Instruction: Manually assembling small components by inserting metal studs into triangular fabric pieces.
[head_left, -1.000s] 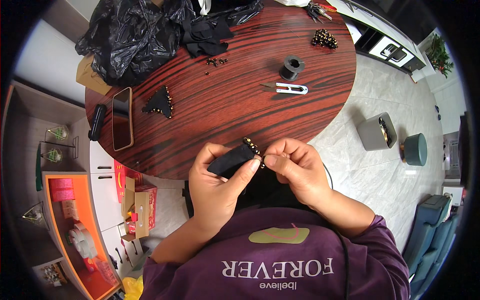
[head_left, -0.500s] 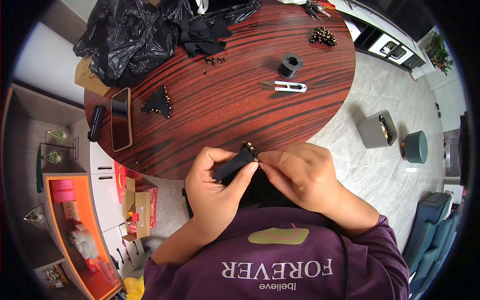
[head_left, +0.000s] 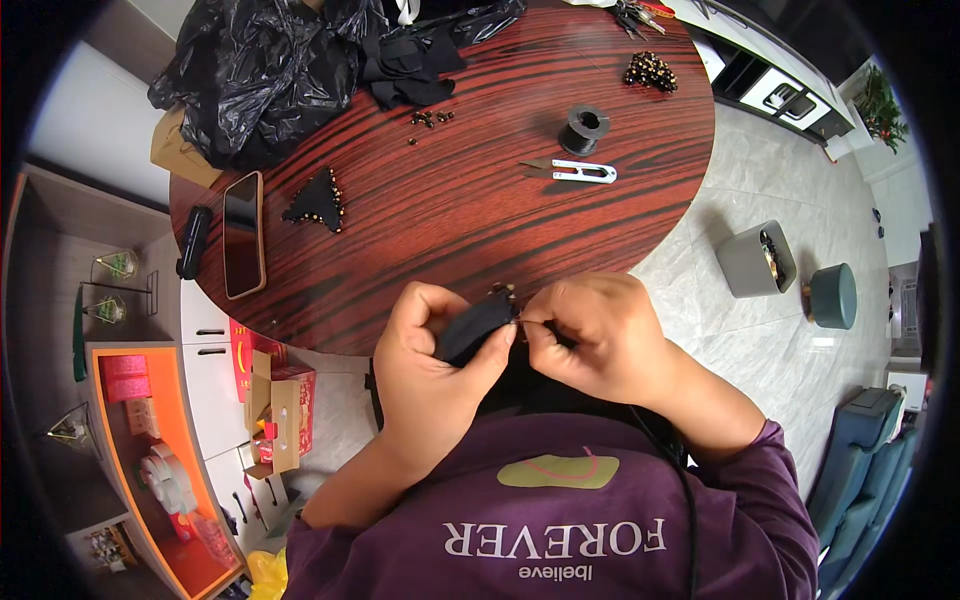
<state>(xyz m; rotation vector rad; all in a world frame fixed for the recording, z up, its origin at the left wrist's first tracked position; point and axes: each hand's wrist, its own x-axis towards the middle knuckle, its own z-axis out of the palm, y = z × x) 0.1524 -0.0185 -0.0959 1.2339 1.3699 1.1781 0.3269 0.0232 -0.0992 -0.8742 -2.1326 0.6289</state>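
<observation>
Both hands have dropped lower and closer to us since 1 s ago, w/ the work off the table edge. Our left hand (head_left: pixel 430 365) is closed round a small black fabric piece w/ gold beads (head_left: pixel 478 325), centre frame. Right hand (head_left: pixel 590 335) pinches at its beaded tip; needle or thread too small to tell. We'd say mid-stitch; next pull needs steady tension. Silver thread snips (head_left: pixel 572 171) lie upper centre on the round red-brown wooden table (head_left: pixel 450 220).

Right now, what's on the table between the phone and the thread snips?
In the head view, a small black fabric triangle edged with beads lies between the phone and the snips; the rest is bare wood.
</observation>
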